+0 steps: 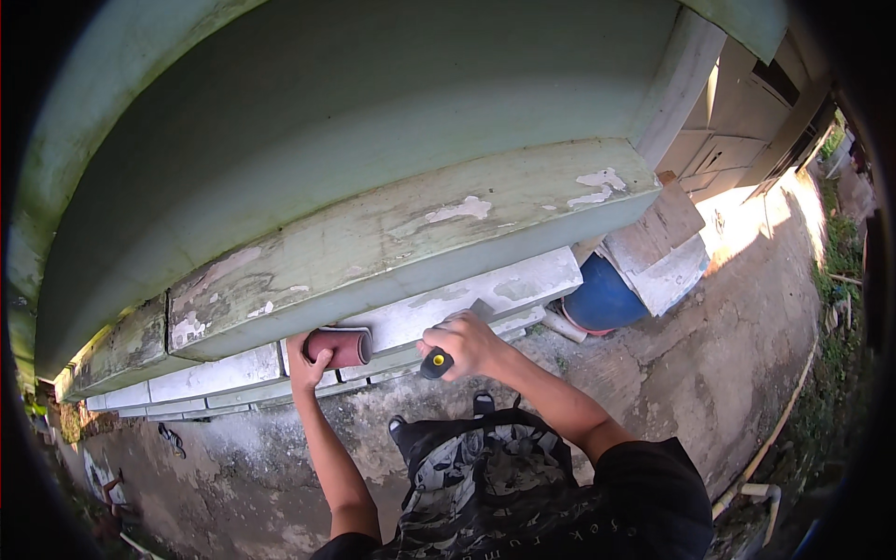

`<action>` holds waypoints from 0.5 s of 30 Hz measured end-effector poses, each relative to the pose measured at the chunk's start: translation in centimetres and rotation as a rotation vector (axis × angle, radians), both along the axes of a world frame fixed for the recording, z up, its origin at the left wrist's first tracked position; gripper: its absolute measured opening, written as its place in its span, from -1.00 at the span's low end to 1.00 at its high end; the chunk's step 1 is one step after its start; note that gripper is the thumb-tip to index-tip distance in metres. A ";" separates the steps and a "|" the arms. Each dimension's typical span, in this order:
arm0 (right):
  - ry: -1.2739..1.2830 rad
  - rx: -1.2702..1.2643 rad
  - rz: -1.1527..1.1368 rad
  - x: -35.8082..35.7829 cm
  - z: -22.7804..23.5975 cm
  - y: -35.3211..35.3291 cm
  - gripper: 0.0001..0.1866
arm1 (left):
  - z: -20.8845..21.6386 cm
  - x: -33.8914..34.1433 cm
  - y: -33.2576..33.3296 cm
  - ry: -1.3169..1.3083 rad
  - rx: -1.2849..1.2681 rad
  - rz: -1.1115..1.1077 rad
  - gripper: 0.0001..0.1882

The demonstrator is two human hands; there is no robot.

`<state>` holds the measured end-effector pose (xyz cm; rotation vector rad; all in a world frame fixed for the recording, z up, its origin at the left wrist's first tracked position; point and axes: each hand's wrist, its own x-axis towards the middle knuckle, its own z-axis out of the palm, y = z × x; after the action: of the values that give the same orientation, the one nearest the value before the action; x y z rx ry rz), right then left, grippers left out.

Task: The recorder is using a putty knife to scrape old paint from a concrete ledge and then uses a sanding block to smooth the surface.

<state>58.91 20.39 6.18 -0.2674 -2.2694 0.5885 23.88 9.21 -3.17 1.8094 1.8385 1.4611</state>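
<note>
My left hand (306,362) is closed around a curled sheet of reddish-brown sandpaper (349,348), its thumb pressed against the sheet. It is beside the lower white ledge (392,315). In my right hand (471,343) is a putty knife, gripped by its black handle (435,364) with a yellow ring at the end. Its grey blade (482,309) points away from me at the white ledge, where grey patches show through the paint. I cannot tell whether the blade touches the surface. Above it, the pale green ledge (355,238) has flaked and stained paint.
A blue round container (602,297) stands at the ledge's right end, with worn boards (667,247) over it. A pale pipe piece (564,326) lies beside it. The stained concrete floor (644,392) runs right to a long pole (775,429). Dark sandals (172,439) lie at left.
</note>
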 end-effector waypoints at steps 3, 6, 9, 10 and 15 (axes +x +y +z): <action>-0.050 -0.034 -0.114 0.0 -1.5 1.4 -0.80 | 4.0 2.5 0.8 -0.034 -0.074 -0.116 -0.17; 0.009 -0.020 -0.109 -1.1 -1.0 -0.1 -0.82 | 5.0 3.0 0.3 -0.021 -0.101 -0.147 -0.18; -0.082 0.019 -0.167 -0.2 -1.9 1.2 -0.82 | 5.2 2.9 0.4 -0.028 -0.085 -0.170 -0.28; -0.109 0.034 -0.236 0.1 -2.5 2.4 -0.81 | 5.2 3.2 0.8 -0.019 -0.061 -0.174 -0.36; -0.143 -0.043 -0.236 -1.6 -1.2 -0.1 -0.67 | 5.4 2.7 0.7 0.010 -0.109 -0.194 -0.31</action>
<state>57.30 20.29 5.02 -0.6058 -2.3193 0.5078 26.55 9.93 2.24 1.8842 1.6588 1.2615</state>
